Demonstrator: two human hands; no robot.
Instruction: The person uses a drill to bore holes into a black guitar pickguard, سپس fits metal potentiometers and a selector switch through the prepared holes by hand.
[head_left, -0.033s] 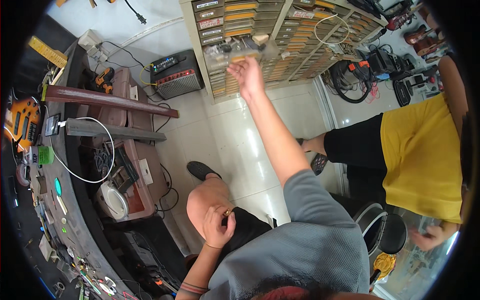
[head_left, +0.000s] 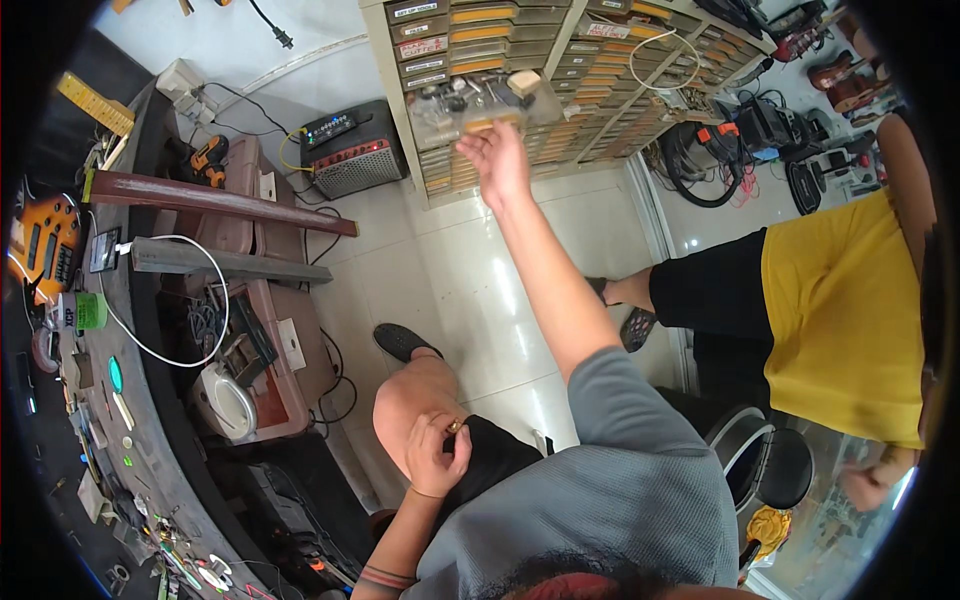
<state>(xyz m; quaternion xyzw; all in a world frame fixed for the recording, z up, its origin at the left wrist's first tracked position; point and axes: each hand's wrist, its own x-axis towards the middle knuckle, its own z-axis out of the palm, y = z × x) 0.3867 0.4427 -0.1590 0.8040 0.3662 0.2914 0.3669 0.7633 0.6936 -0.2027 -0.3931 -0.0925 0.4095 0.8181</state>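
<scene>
My right hand (head_left: 497, 165) reaches far forward, its fingers at the front edge of a small clear drawer (head_left: 440, 125) pulled out of the cabinet. Inside the drawer lie several small metal parts (head_left: 478, 93) and a pale block (head_left: 523, 83). My left hand (head_left: 436, 462) rests by my thigh with the fingers curled. A small gold-coloured piece (head_left: 454, 426) shows at its fingertips; its exact kind is too small to tell.
The tall drawer cabinet (head_left: 500, 35) stands ahead, beside an amplifier (head_left: 358, 155). A cluttered workbench (head_left: 165, 450) runs along the left, with two beams (head_left: 220, 203) jutting out. At the right stands a person in a yellow shirt (head_left: 845, 310), near a black stool (head_left: 785, 468).
The drawer, blurred before, now shows sharply and sits slightly nearer me; my right hand has come down a little with it. The other person's hand has shifted. My left hand stays put.
</scene>
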